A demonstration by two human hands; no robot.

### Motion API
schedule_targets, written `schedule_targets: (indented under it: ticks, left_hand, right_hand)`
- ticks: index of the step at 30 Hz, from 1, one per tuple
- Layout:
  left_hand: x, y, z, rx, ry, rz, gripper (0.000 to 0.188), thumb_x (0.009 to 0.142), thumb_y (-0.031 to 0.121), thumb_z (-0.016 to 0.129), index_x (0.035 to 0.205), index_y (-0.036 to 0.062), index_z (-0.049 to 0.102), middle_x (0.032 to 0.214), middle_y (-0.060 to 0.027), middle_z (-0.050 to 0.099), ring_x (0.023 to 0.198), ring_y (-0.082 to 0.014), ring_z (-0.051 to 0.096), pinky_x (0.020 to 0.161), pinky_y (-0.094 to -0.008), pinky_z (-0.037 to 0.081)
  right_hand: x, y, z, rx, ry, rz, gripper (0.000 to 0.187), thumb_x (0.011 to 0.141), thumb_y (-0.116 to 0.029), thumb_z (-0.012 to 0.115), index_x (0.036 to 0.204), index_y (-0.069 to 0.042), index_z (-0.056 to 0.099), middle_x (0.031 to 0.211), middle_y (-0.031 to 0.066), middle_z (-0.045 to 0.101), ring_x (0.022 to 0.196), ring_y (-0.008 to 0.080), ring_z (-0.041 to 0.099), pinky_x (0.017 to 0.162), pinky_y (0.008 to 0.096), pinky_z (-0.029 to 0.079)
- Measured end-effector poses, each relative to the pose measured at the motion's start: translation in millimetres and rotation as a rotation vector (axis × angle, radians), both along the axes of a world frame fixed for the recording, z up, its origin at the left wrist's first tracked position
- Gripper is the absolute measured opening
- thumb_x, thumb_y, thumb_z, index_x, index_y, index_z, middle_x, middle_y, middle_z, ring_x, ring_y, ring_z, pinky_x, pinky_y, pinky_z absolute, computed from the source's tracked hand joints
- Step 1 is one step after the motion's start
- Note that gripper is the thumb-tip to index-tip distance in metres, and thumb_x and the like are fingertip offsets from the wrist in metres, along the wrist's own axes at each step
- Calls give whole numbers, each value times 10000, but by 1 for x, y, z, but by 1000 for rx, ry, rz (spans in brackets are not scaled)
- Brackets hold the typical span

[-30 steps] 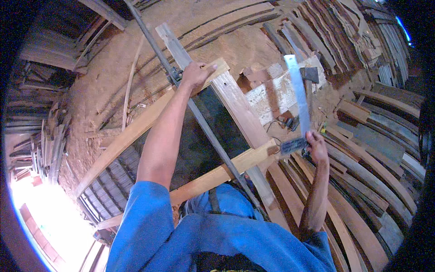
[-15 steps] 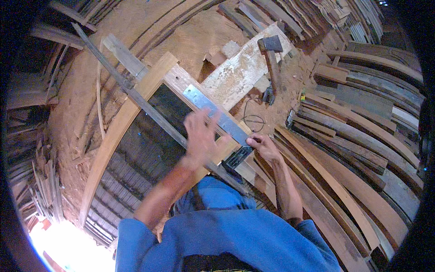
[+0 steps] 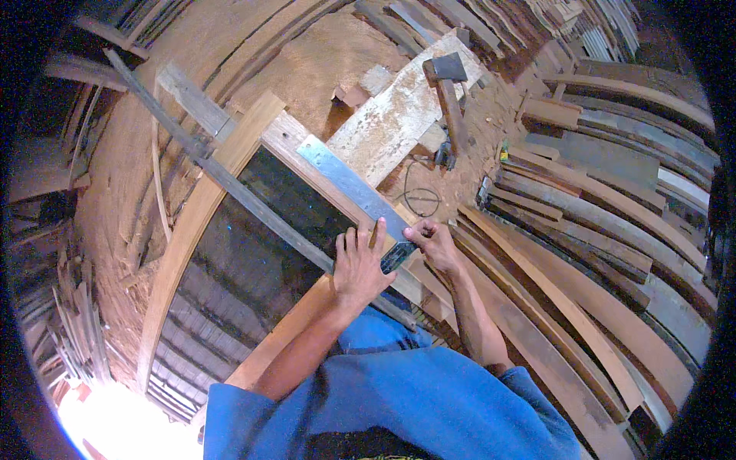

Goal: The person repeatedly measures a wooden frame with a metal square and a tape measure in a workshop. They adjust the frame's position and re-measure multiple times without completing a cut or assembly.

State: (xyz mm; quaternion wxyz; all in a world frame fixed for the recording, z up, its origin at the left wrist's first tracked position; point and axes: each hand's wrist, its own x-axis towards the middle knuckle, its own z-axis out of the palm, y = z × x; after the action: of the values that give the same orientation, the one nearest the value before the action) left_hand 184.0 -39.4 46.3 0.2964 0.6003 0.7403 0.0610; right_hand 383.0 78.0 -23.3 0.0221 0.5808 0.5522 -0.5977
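Observation:
A try square with a wide metal blade (image 3: 345, 181) and a dark stock (image 3: 398, 256) lies along the end rail of a wooden frame (image 3: 264, 115). My left hand (image 3: 359, 264) rests spread over the corner near me, index fingertip on the blade and thumb by the stock. At the blade's near end, my right hand (image 3: 433, 244) pinches the try square between thumb and curled fingers. Inside the frame is a dark, glossy surface (image 3: 238, 264) showing roof-like stripes. A narrow grey batten (image 3: 261, 203) crosses over the frame and passes under my left hand.
Beyond the frame a pale, dusty board (image 3: 387, 115) lies on the sawdust-covered ground, with an axe (image 3: 448, 88) across it. A thin dark loop of cord (image 3: 422, 201) lies nearby. Stacked planks (image 3: 598, 207) fill the right side. Scrap strips (image 3: 80, 337) lean at the far left.
My left hand, blurred above the blade before, has come down toward me onto the frame and try square. My right hand stays at the blade's near end. The view has shifted slightly.

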Motion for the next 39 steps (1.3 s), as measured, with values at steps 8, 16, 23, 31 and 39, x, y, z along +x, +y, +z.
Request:
schedule_targets:
  ticks: [8,16,23,31,39]
  left_hand:
    - [0,5,5,-48,-23,33,1191,670,513,921,1626,86,355,1461,-247,413,1251,-440,482,1098,-565,425]
    - [4,3,0,65,58,39,1108,672,507,902,1582,86,430,1304,-206,525,1159,-385,532,1016,-498,469]
    - [6,3,-2,96,80,34,1051,684,500,888,1556,81,476,1250,-202,540,1113,-374,546,978,-479,486]
    - [6,4,-1,105,62,40,1091,666,488,902,1576,80,458,1252,-208,538,1100,-379,543,968,-484,481]
    - [6,5,-1,140,65,57,1077,647,466,912,1555,80,480,1230,-199,540,1076,-372,546,949,-477,485]
  right_hand:
    - [-7,-3,18,79,-4,-45,318,924,-362,813,945,-48,768,832,45,729,795,164,666,737,361,541]
    - [-11,4,29,35,-4,-66,262,951,-270,806,980,-12,769,871,43,744,836,140,659,771,333,536]
    - [-9,2,21,-22,6,-118,258,958,-265,805,967,-9,776,863,31,744,838,129,642,792,330,521]
    - [-6,2,16,75,-37,-2,305,971,-315,765,955,-10,769,825,54,735,795,150,641,754,362,521]
    - [-5,1,5,135,-26,16,359,952,-383,747,927,-25,762,781,106,725,716,212,655,685,413,527]
